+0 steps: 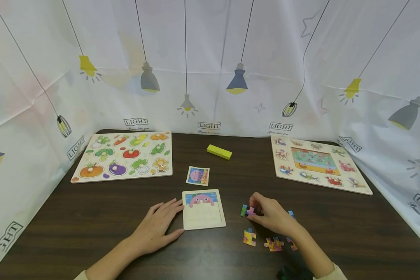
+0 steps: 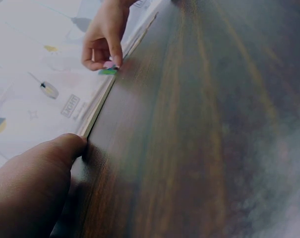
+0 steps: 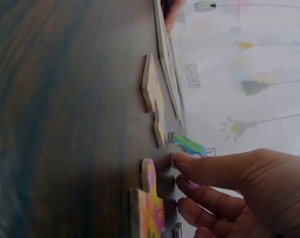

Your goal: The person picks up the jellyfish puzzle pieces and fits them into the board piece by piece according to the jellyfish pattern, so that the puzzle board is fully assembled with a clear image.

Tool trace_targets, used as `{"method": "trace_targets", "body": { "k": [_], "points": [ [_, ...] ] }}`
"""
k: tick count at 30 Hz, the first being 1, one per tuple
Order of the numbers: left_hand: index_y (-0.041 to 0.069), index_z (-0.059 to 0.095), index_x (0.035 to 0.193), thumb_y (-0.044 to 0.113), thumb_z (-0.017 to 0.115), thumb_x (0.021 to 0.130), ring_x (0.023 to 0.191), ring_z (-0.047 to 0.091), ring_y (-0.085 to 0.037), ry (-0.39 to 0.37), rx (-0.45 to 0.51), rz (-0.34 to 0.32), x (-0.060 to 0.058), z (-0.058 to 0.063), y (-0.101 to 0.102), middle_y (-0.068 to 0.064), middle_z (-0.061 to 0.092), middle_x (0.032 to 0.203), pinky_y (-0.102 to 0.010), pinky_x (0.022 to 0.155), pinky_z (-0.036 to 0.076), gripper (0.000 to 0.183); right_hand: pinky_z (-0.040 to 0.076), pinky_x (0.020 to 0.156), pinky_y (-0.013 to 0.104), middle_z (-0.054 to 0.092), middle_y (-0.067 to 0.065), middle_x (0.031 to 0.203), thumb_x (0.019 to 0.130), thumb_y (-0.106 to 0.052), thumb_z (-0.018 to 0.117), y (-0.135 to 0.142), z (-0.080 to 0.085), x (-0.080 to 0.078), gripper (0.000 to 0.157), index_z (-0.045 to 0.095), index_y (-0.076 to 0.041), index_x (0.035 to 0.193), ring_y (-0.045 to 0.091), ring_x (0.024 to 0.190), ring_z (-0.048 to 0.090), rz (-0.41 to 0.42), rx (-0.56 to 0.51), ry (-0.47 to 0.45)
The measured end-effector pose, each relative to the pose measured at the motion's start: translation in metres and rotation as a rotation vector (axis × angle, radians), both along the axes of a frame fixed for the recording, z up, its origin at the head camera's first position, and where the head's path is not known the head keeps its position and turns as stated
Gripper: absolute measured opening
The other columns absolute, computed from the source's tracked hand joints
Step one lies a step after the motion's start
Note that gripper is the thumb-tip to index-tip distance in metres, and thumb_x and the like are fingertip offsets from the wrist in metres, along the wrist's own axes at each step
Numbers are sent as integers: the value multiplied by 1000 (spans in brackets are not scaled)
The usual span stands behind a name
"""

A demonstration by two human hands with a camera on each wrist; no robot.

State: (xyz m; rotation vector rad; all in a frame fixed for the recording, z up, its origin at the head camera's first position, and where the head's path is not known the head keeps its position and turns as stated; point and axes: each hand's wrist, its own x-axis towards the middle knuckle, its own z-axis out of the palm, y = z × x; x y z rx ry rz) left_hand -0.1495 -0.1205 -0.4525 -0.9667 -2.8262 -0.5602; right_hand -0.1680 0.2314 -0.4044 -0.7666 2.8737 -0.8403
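Note:
A square wooden puzzle frame (image 1: 204, 217) lies on the dark table, its top strip filled with a pink cartoon face and blue. Beside its left edge rests my left hand (image 1: 157, 227), fingers extended and thumb touching the lower corner. My right hand (image 1: 271, 212) pinches a pink, green and blue jigsaw piece (image 1: 245, 211) between thumb and fingers, right of the frame. Near it lie a yellow piece (image 1: 249, 237), an orange and pink piece (image 1: 274, 244), another piece (image 1: 292, 244) and a blue-edged piece (image 1: 291, 213) partly hidden behind the hand.
A small picture card (image 1: 197, 176) lies beyond the frame, with a yellow block (image 1: 219, 151) farther back. A vegetable peg board (image 1: 126, 157) sits at back left, a sea-animal board (image 1: 318, 163) at back right. A dark object (image 1: 286, 273) shows at the front edge.

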Motion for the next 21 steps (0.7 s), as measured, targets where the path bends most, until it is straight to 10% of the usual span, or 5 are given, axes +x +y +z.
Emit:
{"method": "trace_targets", "body": {
  "k": [21],
  "points": [
    [14,43,136,53,49,89,134,26,-18,11,14,-5,-1,-1,0,0,34,145,-47,102,22,62,44,56,21,60,-7,76,85,-8,64,-5,3,-3,15,50,-12,88,3,63,51,16,-71,61]
  ]
}}
